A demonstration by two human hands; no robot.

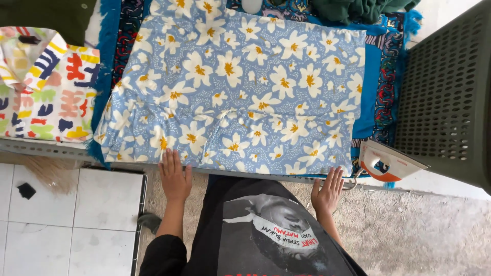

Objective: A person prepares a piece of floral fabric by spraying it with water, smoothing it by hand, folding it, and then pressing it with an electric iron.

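Left hand: the left hand (174, 176) lies flat and released, fingers together and stretched forward, fingertips on the near hem of the floral garment; it grasps nothing.
Right hand: the right hand (328, 190) is likewise flat with fingers spread, resting at the near right edge of the same cloth, just beside the iron; released, grasping nothing.
Floral garment: the floral garment (235, 87), light blue with white flowers and yellow centres, is spread flat across the ironing surface, creased near its middle, its near hem reaching the front edge.
Ironing cover: a blue patterned cloth (376, 76) lies under the garment, showing along the right and left sides.
Iron: a white and orange clothes iron (388, 161) stands at the front right corner of the surface, apart from the garment.
Basket: a dark green perforated laundry basket (447, 92) stands to the right.
Other cloth: a white garment with multicoloured shapes (48, 89) lies to the left; dark green fabric (358, 9) sits at the far edge.
Floor: white tiles (76, 225) at left, grey carpet (419, 230) at right.
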